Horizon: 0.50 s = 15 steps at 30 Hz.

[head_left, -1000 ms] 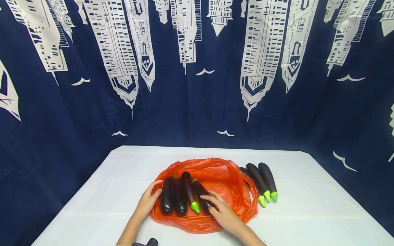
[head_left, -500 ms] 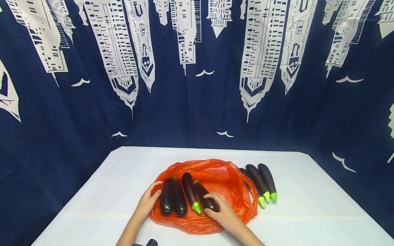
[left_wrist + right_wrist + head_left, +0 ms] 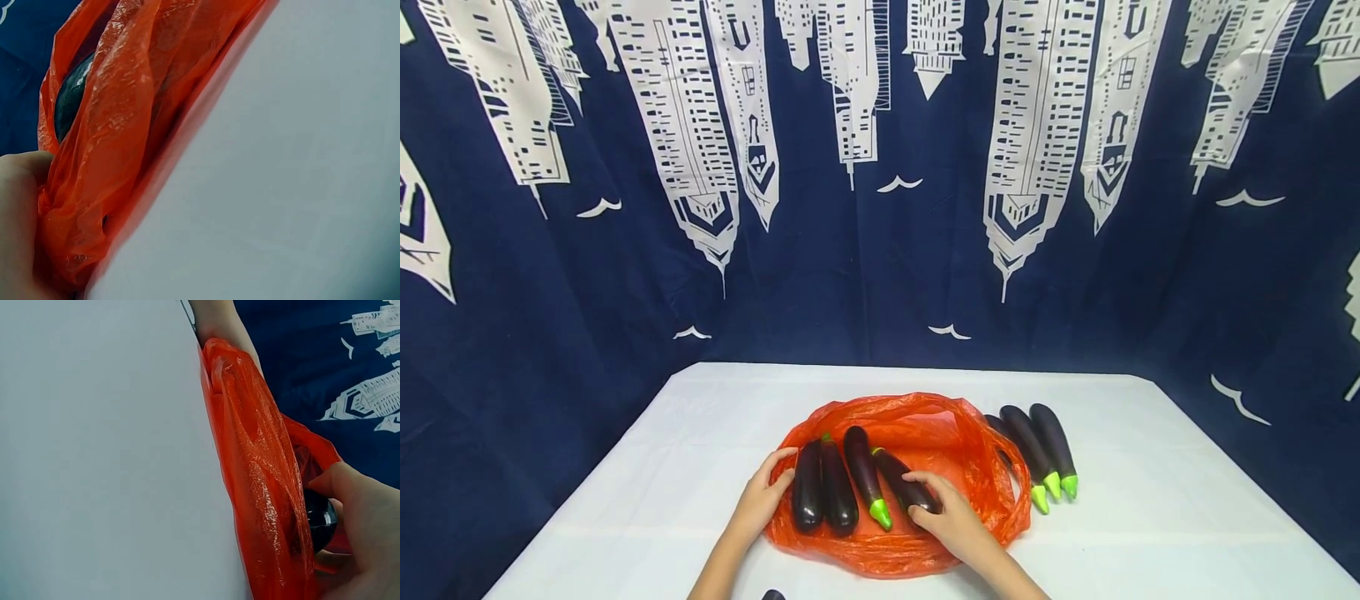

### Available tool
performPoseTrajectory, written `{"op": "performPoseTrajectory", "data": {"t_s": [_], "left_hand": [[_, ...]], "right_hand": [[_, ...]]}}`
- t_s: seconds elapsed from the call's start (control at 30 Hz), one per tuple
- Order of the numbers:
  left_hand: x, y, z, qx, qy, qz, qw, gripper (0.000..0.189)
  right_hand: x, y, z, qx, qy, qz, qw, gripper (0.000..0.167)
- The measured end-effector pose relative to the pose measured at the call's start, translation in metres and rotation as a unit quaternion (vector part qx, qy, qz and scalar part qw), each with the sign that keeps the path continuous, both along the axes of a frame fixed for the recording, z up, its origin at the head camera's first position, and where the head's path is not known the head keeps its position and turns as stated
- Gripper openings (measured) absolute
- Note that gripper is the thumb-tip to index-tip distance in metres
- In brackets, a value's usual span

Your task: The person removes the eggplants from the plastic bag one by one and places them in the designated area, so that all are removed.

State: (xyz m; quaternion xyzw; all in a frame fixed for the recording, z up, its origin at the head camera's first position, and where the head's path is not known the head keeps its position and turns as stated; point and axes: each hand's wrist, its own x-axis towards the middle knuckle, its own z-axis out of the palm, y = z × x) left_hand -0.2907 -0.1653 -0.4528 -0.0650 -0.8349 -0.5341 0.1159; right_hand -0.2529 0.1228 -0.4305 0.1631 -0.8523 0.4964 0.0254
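An orange-red plastic bag [image 3: 880, 565] lies with its mouth spread on the table. Inside it, three dark purple eggplants lie side by side: a left one [image 3: 807, 492], a middle one [image 3: 837, 492] and one with its green stem end toward me [image 3: 867, 475]. My right hand [image 3: 958, 521] grips the rightmost eggplant [image 3: 898, 479] in the bag, thumb and fingers on its near end. In the right wrist view that eggplant's glossy end [image 3: 320, 522] shows between thumb and fingers. My left hand [image 3: 760, 497] holds the bag's left rim; the left wrist view shows the thumb [image 3: 28, 165] against the plastic.
Three more eggplants [image 3: 1055, 450] lie on the white table [image 3: 1150, 517] just right of the bag, one partly hidden behind it. Behind the table hangs a navy cloth [image 3: 865, 275] with a white skyline print. A small dark object [image 3: 772, 595] shows at the bottom edge.
My right hand has moved slightly right, and the rightmost eggplant in the bag has shifted right with it. The eggplant beside it has moved a little too. My left hand stays at the rim.
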Motion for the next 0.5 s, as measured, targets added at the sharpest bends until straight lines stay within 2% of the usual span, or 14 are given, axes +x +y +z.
{"op": "performPoseTrajectory", "data": {"t_s": [0.27,0.5], "left_hand": [[0.003,0.0,0.003,-0.002,-0.005,-0.002,1.0,0.034],[0.002,0.001,0.003,-0.005,-0.009,-0.001,0.9999,0.034]], "right_hand": [[-0.001,0.005,0.011,0.018,-0.001,-0.004,0.9998,0.037],[-0.001,0.013,0.025,0.024,0.006,-0.041,0.9989,0.035]]}}
